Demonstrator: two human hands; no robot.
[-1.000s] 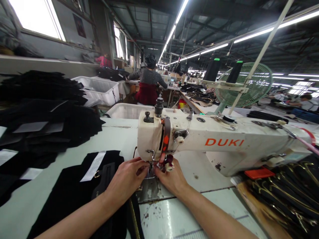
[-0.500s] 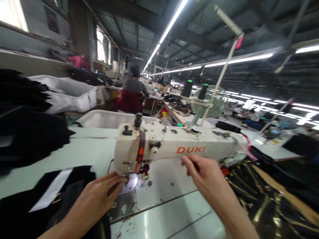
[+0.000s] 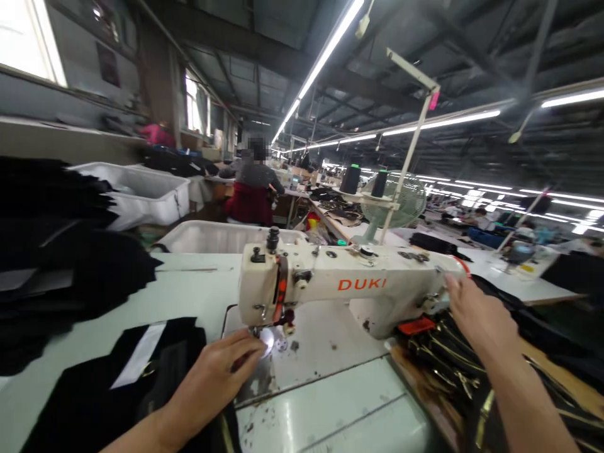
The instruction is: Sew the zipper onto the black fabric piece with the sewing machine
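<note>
A white sewing machine [image 3: 321, 283] marked DUKI stands on the pale green table [image 3: 340, 396]. Close to its lit needle area, my left hand [image 3: 226, 365] has its fingers pinched together; whatever lies between the fingertips is too small to make out. My right hand [image 3: 476, 308] is at the right end of the machine, by the handwheel side, fingers bent and partly hidden behind the hand. Black fabric with a white strip [image 3: 139, 355] lies under and left of my left forearm.
Dark fabric is stacked [image 3: 70, 264] at the left. White bins [image 3: 207, 236] stand behind the table. Black pieces with gold zippers [image 3: 453, 371] lie at the right. A thread stand [image 3: 410, 151] rises behind the machine. A person [image 3: 255, 182] sits farther back.
My right hand has moved right, from in front of the machine's arm to its right end. My left hand stays by the needle area. The view has shifted slightly.
</note>
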